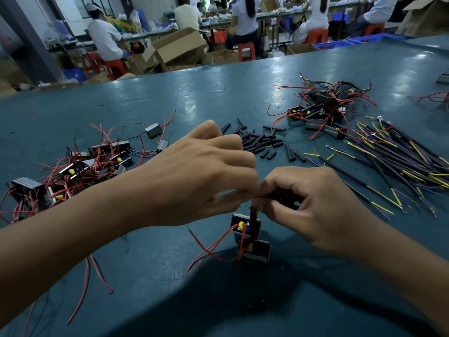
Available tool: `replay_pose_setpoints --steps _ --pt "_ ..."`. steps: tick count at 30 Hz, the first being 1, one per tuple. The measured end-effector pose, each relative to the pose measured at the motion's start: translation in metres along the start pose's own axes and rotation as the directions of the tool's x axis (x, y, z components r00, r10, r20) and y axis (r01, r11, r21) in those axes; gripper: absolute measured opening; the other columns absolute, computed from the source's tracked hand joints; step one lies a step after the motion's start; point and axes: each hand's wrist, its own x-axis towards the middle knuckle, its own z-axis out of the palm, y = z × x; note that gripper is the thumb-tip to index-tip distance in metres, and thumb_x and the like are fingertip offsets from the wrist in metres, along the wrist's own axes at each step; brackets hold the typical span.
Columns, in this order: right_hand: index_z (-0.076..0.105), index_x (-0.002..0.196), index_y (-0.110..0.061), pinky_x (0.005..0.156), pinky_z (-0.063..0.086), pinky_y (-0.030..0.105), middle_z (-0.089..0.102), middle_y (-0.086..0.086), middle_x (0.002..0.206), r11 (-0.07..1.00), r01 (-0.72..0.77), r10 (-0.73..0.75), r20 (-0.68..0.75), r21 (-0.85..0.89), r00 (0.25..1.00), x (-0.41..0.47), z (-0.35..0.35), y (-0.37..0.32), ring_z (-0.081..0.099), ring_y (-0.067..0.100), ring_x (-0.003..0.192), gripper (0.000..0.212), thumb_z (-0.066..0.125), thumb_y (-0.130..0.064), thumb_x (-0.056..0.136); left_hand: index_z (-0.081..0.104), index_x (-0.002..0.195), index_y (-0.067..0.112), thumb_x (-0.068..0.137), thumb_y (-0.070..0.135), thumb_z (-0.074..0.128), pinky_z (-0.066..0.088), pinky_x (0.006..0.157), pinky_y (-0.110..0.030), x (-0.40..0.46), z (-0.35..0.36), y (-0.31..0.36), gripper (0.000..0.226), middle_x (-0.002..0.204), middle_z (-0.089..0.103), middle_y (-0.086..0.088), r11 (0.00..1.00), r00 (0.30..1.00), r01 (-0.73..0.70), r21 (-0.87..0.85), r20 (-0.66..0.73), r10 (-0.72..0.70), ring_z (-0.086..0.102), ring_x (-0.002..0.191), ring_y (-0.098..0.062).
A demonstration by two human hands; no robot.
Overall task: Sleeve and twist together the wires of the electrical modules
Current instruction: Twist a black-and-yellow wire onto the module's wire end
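Both hands are meeting fingertip to fingertip over the teal table [145, 98], left hand [201, 176] and right hand [313, 203] both pinching the black sleeve [279, 194] and thin wires, with two modules [250, 237] dangling just below the fingers, red wires [209, 246] trailing left.
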Motion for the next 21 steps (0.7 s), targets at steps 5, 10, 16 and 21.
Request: replay_pose_setpoints --steps 5,10,16,21 --pt "0.069 0.08 -0.021 0.058 0.036 0.011 0.059 -0.016 0.067 1.0 -0.015 0.015 -0.016 0.021 1.0 0.0 -0.001 -0.001 0.054 0.002 0.062 0.006 0.069 -0.023 0.086 0.07 0.083 0.027 0.091 0.03 0.066 0.039 0.08 -0.024 0.0 0.01 -0.004 0.01 0.073 0.061 0.016 0.784 0.941 0.333 -0.524 0.135 -0.309 0.053 0.073 -0.002" --pt "0.068 0.078 -0.025 0.051 0.038 0.024 0.06 -0.003 0.062 0.978 -0.155 0.161 -0.038 0.142 0.986 -0.001 -0.002 0.006 0.047 0.009 0.052 0.013 0.071 -0.029 0.09 0.071 0.099 0.008 0.094 0.014 0.065 0.045 0.072 -0.014 -0.009 0.03 -0.005 0.01 0.088 0.073 0.003 0.276 0.838 0.465 -0.841 0.318 -0.444 0.059 0.076 0.0" --pt "0.068 0.08 -0.024 0.054 0.043 0.017 0.066 -0.008 0.067 0.927 -0.306 0.324 -0.052 0.216 0.944 0.001 -0.001 0.01 0.054 0.004 0.056 0.01 0.071 -0.023 0.09 0.071 0.082 0.017 0.09 0.02 0.072 0.044 0.061 -0.013 -0.024 0.036 0.02 0.008 0.074 0.068 -0.001 0.256 0.743 0.519 -0.815 0.283 -0.607 0.055 0.064 -0.002" --pt "0.066 0.088 -0.017 0.048 0.04 0.02 0.065 0.004 0.069 0.788 -0.41 0.479 -0.039 0.459 0.877 0.003 0.002 0.008 0.05 0.011 0.053 0.008 0.067 -0.01 0.091 0.069 0.082 0.035 0.086 0.041 0.072 0.037 0.054 -0.007 -0.036 -0.011 0.031 0.009 0.07 0.061 0.02 0.68 0.801 0.468 -0.565 -0.053 -0.596 0.052 0.057 -0.001"
